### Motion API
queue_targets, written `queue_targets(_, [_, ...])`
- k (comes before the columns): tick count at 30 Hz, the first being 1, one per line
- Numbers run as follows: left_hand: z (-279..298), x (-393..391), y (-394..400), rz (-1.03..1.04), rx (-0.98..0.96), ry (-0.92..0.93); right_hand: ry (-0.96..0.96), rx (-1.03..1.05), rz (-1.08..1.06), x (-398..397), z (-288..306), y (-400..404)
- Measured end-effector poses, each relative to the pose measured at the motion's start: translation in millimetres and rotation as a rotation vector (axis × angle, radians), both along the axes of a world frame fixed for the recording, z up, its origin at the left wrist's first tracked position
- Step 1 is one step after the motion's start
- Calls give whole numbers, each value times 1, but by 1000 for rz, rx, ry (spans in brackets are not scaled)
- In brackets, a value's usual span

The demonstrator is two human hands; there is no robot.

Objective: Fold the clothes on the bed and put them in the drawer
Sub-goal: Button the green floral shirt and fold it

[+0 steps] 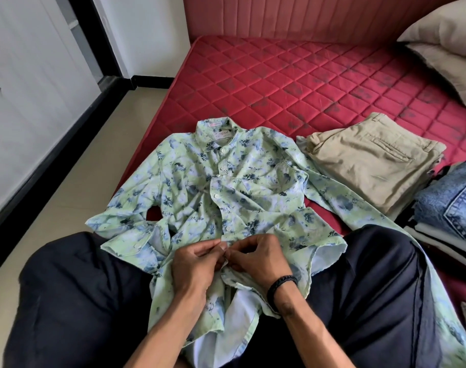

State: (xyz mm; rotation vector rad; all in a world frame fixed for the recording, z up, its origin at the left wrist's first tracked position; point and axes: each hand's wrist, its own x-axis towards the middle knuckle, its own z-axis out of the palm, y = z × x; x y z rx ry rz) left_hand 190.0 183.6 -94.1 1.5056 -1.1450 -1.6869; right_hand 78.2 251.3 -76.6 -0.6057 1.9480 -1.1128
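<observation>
A light green shirt (226,187) with blue flower print lies face up on the red quilted mattress (279,83), collar away from me, its hem over my lap. Its right sleeve runs down along my right leg. My left hand (194,264) and my right hand (258,258) meet at the lower button placket, each pinching one edge of the shirt front near a button. A black bracelet sits on my right wrist.
Folded beige trousers (372,163) lie right of the shirt, with folded blue jeans (452,203) on a stack of clothes further right. Beige pillows (449,46) rest at the head end. The mattress edge and tiled floor (80,168) are to the left, by a white wall.
</observation>
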Motion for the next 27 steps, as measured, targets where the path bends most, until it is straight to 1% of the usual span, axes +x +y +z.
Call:
queue_targets(5, [4,-2,-2,56,100,89,133,-10,-19,5,-1,-4])
queue_targets(9, [6,-3,0,76,114,103,210,2,-54,9,-3,-7])
queue_targets(15, [4,-1,3,61,101,81,224,17,-67,11,-5,-7])
queue_targets(20, [5,-3,2,63,107,75,262,5,-19,7,-6,-8])
queue_targets(22, [8,-3,1,57,132,89,242,-9,-18,4,-7,-7])
queue_targets(27, [6,-1,-3,10,135,23,227,-5,-10,1,-11,-5])
